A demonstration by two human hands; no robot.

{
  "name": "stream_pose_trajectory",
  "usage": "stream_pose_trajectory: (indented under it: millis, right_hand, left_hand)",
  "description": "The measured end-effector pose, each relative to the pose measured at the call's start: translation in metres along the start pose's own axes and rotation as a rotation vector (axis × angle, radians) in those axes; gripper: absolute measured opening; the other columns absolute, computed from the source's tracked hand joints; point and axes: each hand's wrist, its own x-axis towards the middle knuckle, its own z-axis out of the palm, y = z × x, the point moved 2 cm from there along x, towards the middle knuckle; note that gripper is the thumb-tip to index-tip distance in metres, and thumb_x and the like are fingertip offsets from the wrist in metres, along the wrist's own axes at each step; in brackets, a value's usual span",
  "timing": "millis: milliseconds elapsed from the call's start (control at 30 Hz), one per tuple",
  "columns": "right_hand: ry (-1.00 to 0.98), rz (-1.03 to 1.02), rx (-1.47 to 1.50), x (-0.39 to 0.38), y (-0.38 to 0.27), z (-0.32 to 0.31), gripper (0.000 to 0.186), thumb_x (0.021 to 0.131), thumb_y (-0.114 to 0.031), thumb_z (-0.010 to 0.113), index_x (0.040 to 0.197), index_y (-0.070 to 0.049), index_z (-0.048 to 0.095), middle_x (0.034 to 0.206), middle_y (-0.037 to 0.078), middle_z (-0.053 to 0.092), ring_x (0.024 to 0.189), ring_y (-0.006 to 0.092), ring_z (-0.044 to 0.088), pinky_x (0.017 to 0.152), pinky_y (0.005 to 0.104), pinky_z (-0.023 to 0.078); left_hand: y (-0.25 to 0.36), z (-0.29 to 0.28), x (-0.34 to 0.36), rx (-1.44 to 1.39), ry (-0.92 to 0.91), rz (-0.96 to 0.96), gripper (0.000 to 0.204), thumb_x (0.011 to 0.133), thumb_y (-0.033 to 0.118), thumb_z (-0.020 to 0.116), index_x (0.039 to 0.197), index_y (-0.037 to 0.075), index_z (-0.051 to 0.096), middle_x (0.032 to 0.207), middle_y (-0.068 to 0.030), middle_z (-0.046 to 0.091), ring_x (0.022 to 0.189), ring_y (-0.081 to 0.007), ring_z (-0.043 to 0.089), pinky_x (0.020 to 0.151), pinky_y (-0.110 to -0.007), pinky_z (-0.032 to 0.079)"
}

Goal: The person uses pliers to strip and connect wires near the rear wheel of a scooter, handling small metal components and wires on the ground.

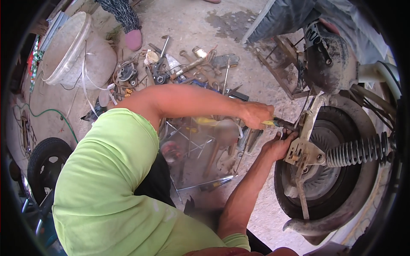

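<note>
My left hand (257, 115) is closed round a tool with a yellow and dark handle (280, 123); its exact kind is not clear. The tool's far end meets the upper part of a metal bracket (304, 147) beside a wheel. Just below, my right hand (279, 146) has its fingers curled in at the bracket's edge, and whatever they pinch is hidden. The wheel (285, 192) has a black tyre and a finned metal hub. A coil spring shock absorber (356, 150) runs from the bracket to the right.
Wrenches, sockets and metal parts (194, 64) lie scattered on the concrete floor. A large white bucket (64, 55) is at the upper left, above a loose small wheel (49, 164). A rusty metal frame (275, 72) stands beyond my hands. Another person's foot (133, 39) shows at the top.
</note>
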Motion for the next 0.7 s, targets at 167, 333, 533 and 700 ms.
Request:
stream_pose_trajectory:
  millis: [167, 333, 533, 700]
  right_hand:
    - [0.024, -0.001, -0.01, 0.002, 0.001, -0.001, 0.02, 0.1, -0.028, 0.062, 0.113, -0.013, 0.061, 0.092, -0.005, 0.06, 0.086, 0.0085, 0.053, 0.076, 0.0294, 0.033]
    - [0.012, 0.019, 0.099, 0.01, 0.01, -0.012, 0.024, 0.1, -0.023, 0.062, 0.117, -0.006, 0.06, 0.105, 0.002, 0.064, 0.095, 0.0135, 0.058, 0.081, 0.0321, 0.046]
    - [0.003, -0.026, 0.036, 0.01, 0.008, -0.008, 0.028, 0.099, -0.023, 0.065, 0.119, -0.005, 0.06, 0.109, 0.002, 0.064, 0.098, 0.0147, 0.059, 0.083, 0.0314, 0.046]
    - [0.036, 0.006, -0.041, -0.001, -0.002, 0.001, 0.022, 0.099, -0.026, 0.063, 0.115, -0.011, 0.06, 0.097, -0.002, 0.06, 0.09, 0.0108, 0.053, 0.076, 0.0287, 0.036]
  left_hand:
    - [0.001, -0.013, 0.003, -0.008, -0.106, 0.001, 0.024, 0.082, 0.023, 0.064, 0.085, 0.0, 0.065, 0.093, -0.0265, 0.062, 0.087, -0.0438, 0.063, 0.077, -0.051, 0.049]
    - [0.109, -0.067, -0.005, -0.17, -0.32, -0.457, 0.038, 0.084, 0.033, 0.064, 0.093, -0.004, 0.069, 0.091, -0.0269, 0.068, 0.083, -0.0411, 0.068, 0.077, -0.049, 0.052]
    - [0.079, -0.04, -0.004, -0.058, -0.391, -0.391, 0.045, 0.084, 0.037, 0.066, 0.102, -0.004, 0.07, 0.099, -0.0276, 0.067, 0.092, -0.0418, 0.067, 0.085, -0.047, 0.053]
    - [0.01, -0.009, -0.001, 0.072, -0.09, -0.13, 0.031, 0.083, 0.027, 0.067, 0.096, -0.001, 0.068, 0.111, -0.0232, 0.056, 0.099, -0.0423, 0.062, 0.086, -0.051, 0.049]
